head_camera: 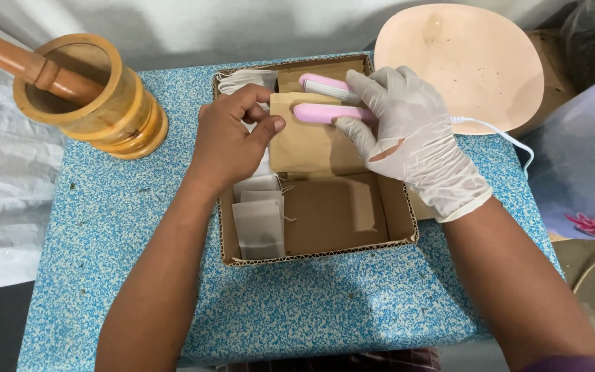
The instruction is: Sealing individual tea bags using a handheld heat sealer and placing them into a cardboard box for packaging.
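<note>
Sealing step: gloved right hand (414,138) clenched a pink corded clamp sealer (328,100) over a brown paper pouch (308,141), bare left hand (232,134) pinching the pouch edge beside it; next likely needed firm squeeze.

Pink handheld sealer (328,103), 2 arms parted, white cord; clamps top edge of brown paper pouch (308,141) over cardboard box (332,217).

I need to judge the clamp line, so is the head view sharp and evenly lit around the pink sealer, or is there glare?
Head view: sharp on the pink sealer and brown paper pouch; soft even light, no glare; the gloved right hand hides the sealer's rear; faint shadow inside the cardboard box under the left hand.
</note>
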